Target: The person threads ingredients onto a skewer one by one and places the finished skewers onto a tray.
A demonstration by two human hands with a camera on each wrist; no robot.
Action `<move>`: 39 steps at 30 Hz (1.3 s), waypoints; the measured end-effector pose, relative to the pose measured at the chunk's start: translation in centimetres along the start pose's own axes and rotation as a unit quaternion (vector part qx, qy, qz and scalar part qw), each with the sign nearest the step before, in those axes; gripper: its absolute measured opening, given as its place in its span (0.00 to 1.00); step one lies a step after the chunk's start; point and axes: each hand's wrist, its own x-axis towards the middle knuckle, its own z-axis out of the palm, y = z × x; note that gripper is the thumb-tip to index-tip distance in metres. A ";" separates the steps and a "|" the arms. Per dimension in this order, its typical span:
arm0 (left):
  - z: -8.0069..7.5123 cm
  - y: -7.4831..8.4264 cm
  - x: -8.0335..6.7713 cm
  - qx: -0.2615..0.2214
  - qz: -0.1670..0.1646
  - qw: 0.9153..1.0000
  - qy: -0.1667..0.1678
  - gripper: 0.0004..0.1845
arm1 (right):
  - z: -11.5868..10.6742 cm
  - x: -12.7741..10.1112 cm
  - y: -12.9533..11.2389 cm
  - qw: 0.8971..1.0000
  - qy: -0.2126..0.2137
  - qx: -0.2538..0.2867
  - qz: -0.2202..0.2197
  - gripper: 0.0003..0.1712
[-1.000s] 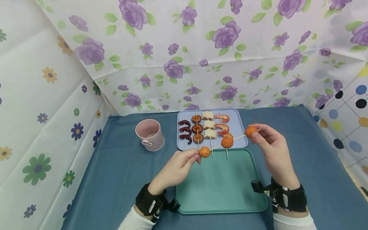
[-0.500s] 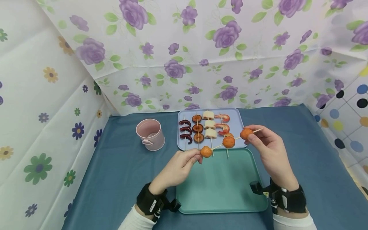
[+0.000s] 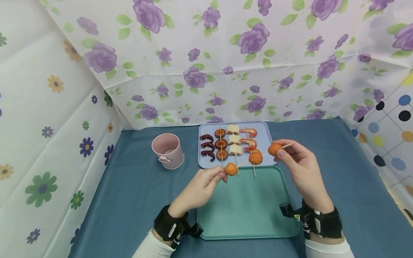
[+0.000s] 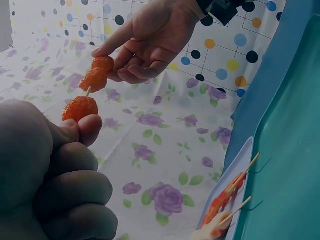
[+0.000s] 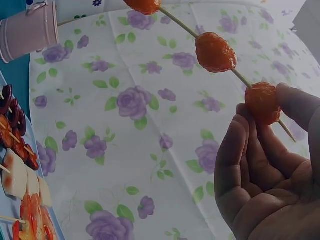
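two hands (image 3: 200, 188) (image 3: 301, 165) hold skewer (image 3: 250, 160) above green tray's (image 3: 248, 215) far edge.

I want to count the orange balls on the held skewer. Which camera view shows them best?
The right wrist view: three orange balls sit apart along the skewer against the cloth. The head view shows all three, but small. In the left wrist view they overlap, partly behind the left hand.
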 end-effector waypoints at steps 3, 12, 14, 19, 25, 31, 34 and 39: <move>0.3 -0.1 0.2 -0.015 -0.012 1.000 0.016 0.15 | -0.2 0.1 0.2 1.000 0.005 0.024 -0.014 0.18; 4.2 -0.9 2.4 -0.260 -0.117 0.958 -0.009 0.17 | -1.0 0.5 0.4 0.996 0.036 0.072 -0.024 0.22; 5.4 -1.0 3.5 -0.324 -0.153 0.933 -0.028 0.16 | -1.1 0.6 0.5 0.997 0.036 0.068 -0.022 0.22; 8.4 -1.5 7.3 -0.382 -0.206 0.900 -0.028 0.15 | -1.2 0.7 0.6 0.998 0.031 0.052 -0.019 0.23; 12.4 -1.8 11.2 -0.404 -0.260 0.877 0.005 0.18 | -1.3 0.6 0.6 0.999 0.029 0.034 -0.011 0.22; 15.4 -1.9 13.1 -0.444 -0.313 0.836 0.075 0.16 | -1.4 0.5 0.4 0.999 0.021 0.032 -0.011 0.22; 16.3 -1.6 13.9 -0.451 -0.326 0.823 0.110 0.16 | -1.5 0.5 0.4 0.999 0.020 0.029 -0.009 0.22; 16.6 -1.2 14.4 -0.454 -0.345 0.813 0.114 0.15 | -1.5 0.4 0.4 0.999 0.020 0.031 -0.003 0.22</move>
